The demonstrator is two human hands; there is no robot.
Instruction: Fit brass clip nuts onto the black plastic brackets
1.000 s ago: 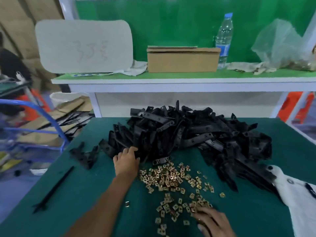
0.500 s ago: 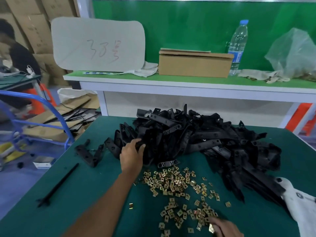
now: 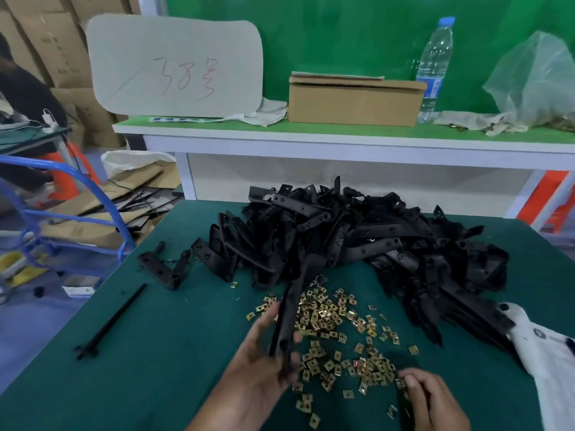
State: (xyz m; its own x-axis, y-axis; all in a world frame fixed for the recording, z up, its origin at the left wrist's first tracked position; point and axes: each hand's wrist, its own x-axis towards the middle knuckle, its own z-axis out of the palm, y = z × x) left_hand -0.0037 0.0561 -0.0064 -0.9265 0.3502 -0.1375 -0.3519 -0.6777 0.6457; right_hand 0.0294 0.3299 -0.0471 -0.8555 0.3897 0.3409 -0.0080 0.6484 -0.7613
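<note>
Left hand (image 3: 258,365) holds bracket (image 3: 287,318) (upright, tilted).

On the pale rounded board (image 3: 174,65) leaning at the back of the shelf, faint red handwriting is seen, read as "38" followed by one character (not made out), while the print on the water bottle (image 3: 434,62) label is too small to be read.

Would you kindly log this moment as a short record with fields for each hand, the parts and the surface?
left hand: left hand holds one black bracket lifted over the nuts
right hand: right hand pinches at brass clip nuts; grip on a nut unclear
bracket pile: bracket pile beyond the nuts
surface: green mat
stage: no nut fitted on the held bracket yet
</note>
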